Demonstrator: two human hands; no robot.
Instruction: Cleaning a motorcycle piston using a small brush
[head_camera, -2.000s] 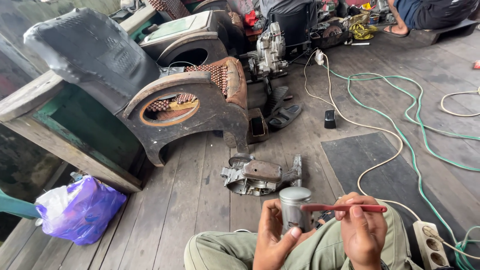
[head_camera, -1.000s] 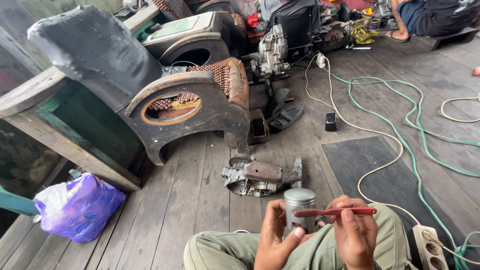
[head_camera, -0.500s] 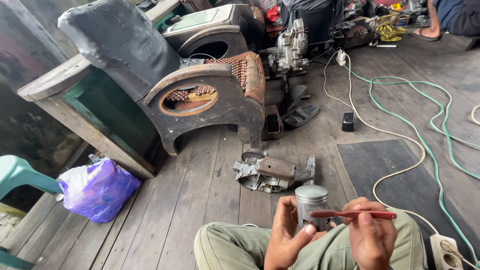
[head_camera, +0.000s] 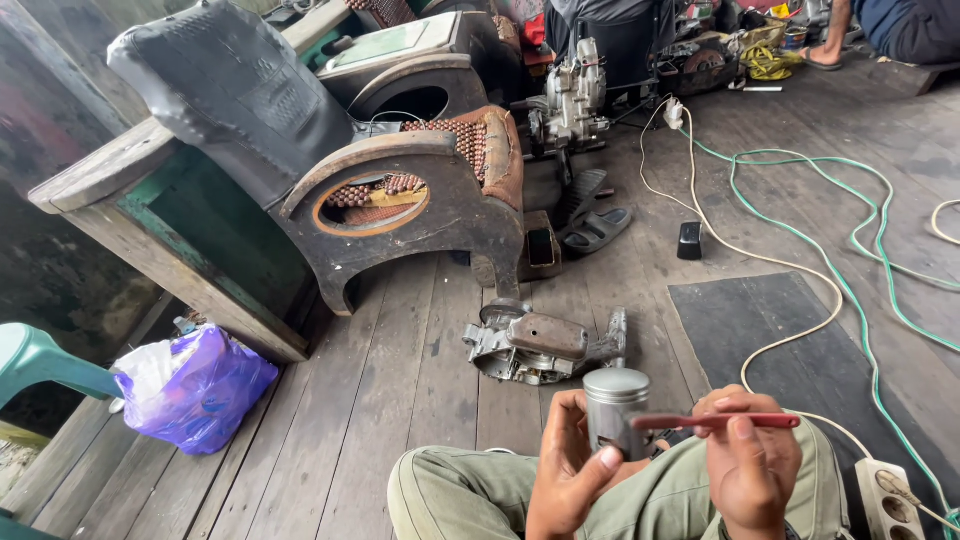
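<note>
Metal piston (head_camera: 614, 410) sits gripped in the left hand (head_camera: 568, 470); the right hand (head_camera: 748, 472) pinches a red tool (head_camera: 722, 422), bottom centre.

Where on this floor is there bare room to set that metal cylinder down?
Bare planks lie between the purple bag and the engine part. The black mat is free except its cable-crossed edge. It is crowded near the carved seat, sandals and far engine.

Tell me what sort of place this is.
Probably an informal engine repair workshop on a plank floor: a dismantled grey metal engine casing lies there, a silver upright engine block stands behind, and the left hand holds a metal piston.
</note>
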